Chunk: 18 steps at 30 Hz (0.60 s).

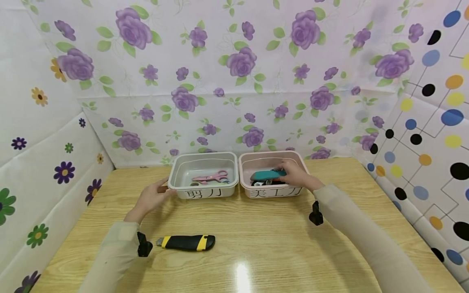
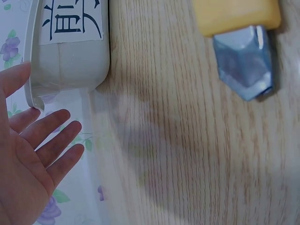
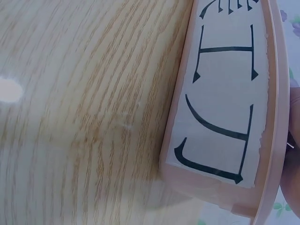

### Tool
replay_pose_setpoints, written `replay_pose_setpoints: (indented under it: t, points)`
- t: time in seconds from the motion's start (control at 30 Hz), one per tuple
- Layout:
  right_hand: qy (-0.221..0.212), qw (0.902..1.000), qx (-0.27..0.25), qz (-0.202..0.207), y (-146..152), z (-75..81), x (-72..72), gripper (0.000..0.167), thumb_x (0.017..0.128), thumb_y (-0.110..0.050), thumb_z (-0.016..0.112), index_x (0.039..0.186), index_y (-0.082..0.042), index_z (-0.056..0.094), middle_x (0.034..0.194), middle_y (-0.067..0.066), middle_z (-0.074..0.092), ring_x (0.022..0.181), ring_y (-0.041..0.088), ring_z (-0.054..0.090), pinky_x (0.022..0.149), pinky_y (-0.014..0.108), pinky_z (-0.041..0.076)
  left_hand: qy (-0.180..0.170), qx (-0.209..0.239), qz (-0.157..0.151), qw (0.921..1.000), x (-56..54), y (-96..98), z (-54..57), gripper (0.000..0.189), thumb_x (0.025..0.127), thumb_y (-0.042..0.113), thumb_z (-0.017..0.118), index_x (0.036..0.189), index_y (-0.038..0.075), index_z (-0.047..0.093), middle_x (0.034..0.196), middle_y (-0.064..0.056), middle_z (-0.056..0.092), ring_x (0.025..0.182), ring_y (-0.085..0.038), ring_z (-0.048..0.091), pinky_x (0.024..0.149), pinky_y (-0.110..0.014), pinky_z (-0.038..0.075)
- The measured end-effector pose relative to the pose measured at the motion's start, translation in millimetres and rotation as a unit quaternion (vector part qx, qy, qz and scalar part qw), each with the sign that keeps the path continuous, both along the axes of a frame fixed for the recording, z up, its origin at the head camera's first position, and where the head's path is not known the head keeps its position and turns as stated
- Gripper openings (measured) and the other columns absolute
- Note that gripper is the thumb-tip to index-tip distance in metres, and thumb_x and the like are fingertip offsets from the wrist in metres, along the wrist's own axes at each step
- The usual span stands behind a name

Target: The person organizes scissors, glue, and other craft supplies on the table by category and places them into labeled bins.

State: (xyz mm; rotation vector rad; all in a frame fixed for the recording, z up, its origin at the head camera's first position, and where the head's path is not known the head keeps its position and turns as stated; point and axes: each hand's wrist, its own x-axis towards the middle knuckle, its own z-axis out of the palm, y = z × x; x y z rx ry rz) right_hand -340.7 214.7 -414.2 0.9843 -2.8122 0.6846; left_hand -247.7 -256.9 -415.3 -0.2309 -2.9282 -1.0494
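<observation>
At the left corner of the grey bin (image 1: 177,191), my left hand (image 1: 155,196) has its thumb and index finger against the rim. The other fingers (image 2: 65,161) are spread and hold nothing. Over the pink bin (image 1: 244,189), my right hand (image 1: 296,175) grips a teal utility knife (image 1: 264,175) by its right end. That knife lies slanted inside the bin, above other dark items that are partly hidden. In the right wrist view the bin's wall covers most of the right hand. A black and yellow utility knife (image 1: 185,243) lies on the table near my left wrist.
Pink scissors (image 1: 210,177) lie in the grey bin with other items that are hard to make out. Both bins carry paper labels with black characters. They stand side by side at the back of the wooden table (image 1: 278,236), before a flowered cloth wall (image 1: 220,110).
</observation>
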Motion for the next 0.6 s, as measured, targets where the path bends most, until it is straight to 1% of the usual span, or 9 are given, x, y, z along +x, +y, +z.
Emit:
replay_pose_setpoints:
  t: [0.1,0.17,0.27,0.37,0.47,0.6]
  points:
    - [0.003,1.0000,-0.002,0.000,0.5,1.8,1.8,0.029,0.077,0.001,0.064,0.106,0.006,0.064,0.099,0.017,0.061,0.085,0.024,0.052,0.064,0.032,0.040,0.002,-0.001,0.000,1.0000,0.6,-0.1,-0.1,0.073,0.088,0.047,0.054,0.142,0.004,0.030,0.121,-0.024,0.054,0.107,-0.040,0.055,0.083,-0.054,0.045]
    - [0.013,0.9999,-0.005,0.004,1.7,3.0,3.0,0.028,0.078,0.002,0.064,0.105,0.007,0.064,0.100,0.018,0.061,0.090,0.028,0.054,0.070,0.037,0.045,0.000,-0.002,0.001,1.0000,0.9,0.0,-0.2,0.072,0.088,0.046,0.054,0.142,0.004,0.030,0.121,-0.024,0.054,0.107,-0.040,0.054,0.083,-0.054,0.045]
    - [0.043,0.9989,-0.017,0.007,3.5,5.9,4.5,0.028,0.078,0.001,0.065,0.105,0.006,0.064,0.100,0.020,0.060,0.093,0.032,0.053,0.078,0.044,0.046,-0.004,-0.004,0.003,1.0000,1.2,0.1,-0.1,0.072,0.088,0.046,0.053,0.142,0.005,0.030,0.122,-0.024,0.053,0.108,-0.040,0.054,0.084,-0.053,0.045]
    - [0.063,0.9975,-0.032,0.004,4.0,9.6,6.1,0.029,0.078,0.000,0.066,0.106,0.005,0.063,0.101,0.020,0.059,0.095,0.033,0.053,0.081,0.047,0.044,-0.005,-0.005,0.003,1.0000,1.5,0.9,0.7,0.072,0.088,0.047,0.053,0.142,0.005,0.029,0.123,-0.025,0.053,0.108,-0.040,0.054,0.084,-0.053,0.045]
    - [0.055,0.9976,-0.042,0.002,2.7,13.5,9.7,0.032,0.078,-0.003,0.067,0.109,0.005,0.062,0.103,0.020,0.058,0.096,0.032,0.053,0.081,0.046,0.045,-0.008,-0.007,0.006,0.9999,1.8,1.2,1.4,0.073,0.088,0.048,0.053,0.142,0.006,0.029,0.123,-0.025,0.052,0.109,-0.040,0.053,0.084,-0.054,0.045]
    - [0.042,0.9976,-0.054,0.012,-2.6,20.1,17.8,0.035,0.077,-0.003,0.068,0.111,0.006,0.061,0.104,0.021,0.058,0.095,0.034,0.054,0.079,0.047,0.046,-0.007,-0.007,0.007,0.9999,1.1,1.9,2.0,0.073,0.087,0.049,0.053,0.142,0.006,0.030,0.123,-0.026,0.052,0.109,-0.040,0.053,0.084,-0.054,0.045]
